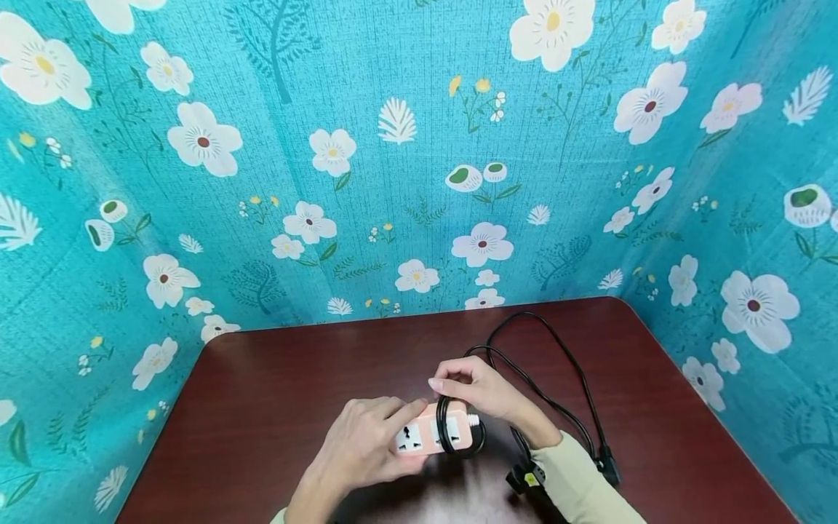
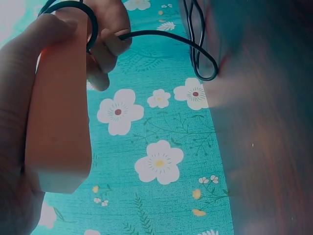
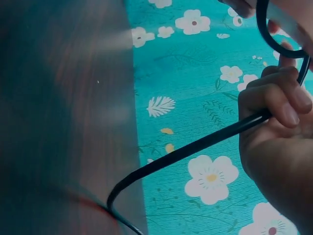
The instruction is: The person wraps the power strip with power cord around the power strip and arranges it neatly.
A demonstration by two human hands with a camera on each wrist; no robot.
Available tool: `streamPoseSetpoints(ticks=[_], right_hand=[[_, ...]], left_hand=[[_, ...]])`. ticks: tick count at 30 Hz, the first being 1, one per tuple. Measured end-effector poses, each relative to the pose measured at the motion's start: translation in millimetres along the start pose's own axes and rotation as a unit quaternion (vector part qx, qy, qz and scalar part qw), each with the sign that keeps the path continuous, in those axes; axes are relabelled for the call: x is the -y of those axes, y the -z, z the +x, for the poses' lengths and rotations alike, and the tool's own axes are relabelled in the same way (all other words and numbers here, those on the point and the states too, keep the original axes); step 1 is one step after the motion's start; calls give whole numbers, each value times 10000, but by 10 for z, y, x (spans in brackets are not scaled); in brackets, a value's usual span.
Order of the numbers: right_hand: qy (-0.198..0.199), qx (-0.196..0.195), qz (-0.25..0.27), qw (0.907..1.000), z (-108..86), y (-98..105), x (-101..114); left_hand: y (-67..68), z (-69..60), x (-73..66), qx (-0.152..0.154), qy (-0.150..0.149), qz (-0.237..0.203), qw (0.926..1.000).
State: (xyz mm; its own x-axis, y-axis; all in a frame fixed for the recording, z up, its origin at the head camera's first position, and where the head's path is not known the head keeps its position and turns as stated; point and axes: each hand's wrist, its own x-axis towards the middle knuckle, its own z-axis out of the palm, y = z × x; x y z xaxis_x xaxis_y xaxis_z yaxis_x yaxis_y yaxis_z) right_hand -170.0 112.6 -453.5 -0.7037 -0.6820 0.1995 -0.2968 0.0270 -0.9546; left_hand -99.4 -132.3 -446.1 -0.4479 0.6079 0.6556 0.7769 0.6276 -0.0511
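A pink power strip (image 1: 425, 429) with white socket panels is held up over the table by my left hand (image 1: 369, 444), whose fingers and thumb grip its left end. The black cord (image 1: 443, 422) loops around the strip near its right end, where a white collar joins it. My right hand (image 1: 481, 389) is at the strip's far right corner, its curled fingers holding the cord. In the right wrist view the cord (image 3: 195, 146) runs out of that hand (image 3: 274, 107) toward the table. The left wrist view shows the strip's plain pink side (image 2: 58, 107).
On the dark red wooden table (image 1: 275, 407), loose cord (image 1: 569, 349) curves over the right side. A black plug (image 1: 607, 466) lies beyond the right forearm; another black piece with a yellow label (image 1: 526, 478) is beside the sleeve. Blue floral cloth (image 1: 406, 182) hangs behind and at the sides.
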Motion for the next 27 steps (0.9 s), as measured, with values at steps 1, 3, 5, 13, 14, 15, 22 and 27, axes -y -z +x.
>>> streamPoseSetpoints(ticks=[1, 3, 5, 13, 14, 15, 22, 27], right_hand=[[13, 37, 64, 10000, 3, 4, -11], [64, 105, 210, 9997, 7, 12, -42], [146, 183, 467, 9986, 12, 13, -71], [204, -46, 536, 9983, 12, -1, -197], [155, -59, 607, 9980, 7, -2, -215], [139, -76, 663, 9977, 2, -5, -230], [-26, -77, 1186, 9929, -27, -50, -291], [410, -56, 1000, 9941, 2, -80, -341]], left_hand=[[1, 1, 3, -28, -21, -20, 10000], [6, 5, 11, -100, -68, -85, 9999], [18, 11, 18, -177, -102, -163, 9997], [89, 51, 58, -437, 102, -627, 9970], [96, 55, 64, -466, 160, -723, 9962], [103, 58, 72, -475, 232, -804, 9954], [130, 54, 119, -572, 450, -833, 9939], [124, 72, 136, -615, 437, -719, 9946]])
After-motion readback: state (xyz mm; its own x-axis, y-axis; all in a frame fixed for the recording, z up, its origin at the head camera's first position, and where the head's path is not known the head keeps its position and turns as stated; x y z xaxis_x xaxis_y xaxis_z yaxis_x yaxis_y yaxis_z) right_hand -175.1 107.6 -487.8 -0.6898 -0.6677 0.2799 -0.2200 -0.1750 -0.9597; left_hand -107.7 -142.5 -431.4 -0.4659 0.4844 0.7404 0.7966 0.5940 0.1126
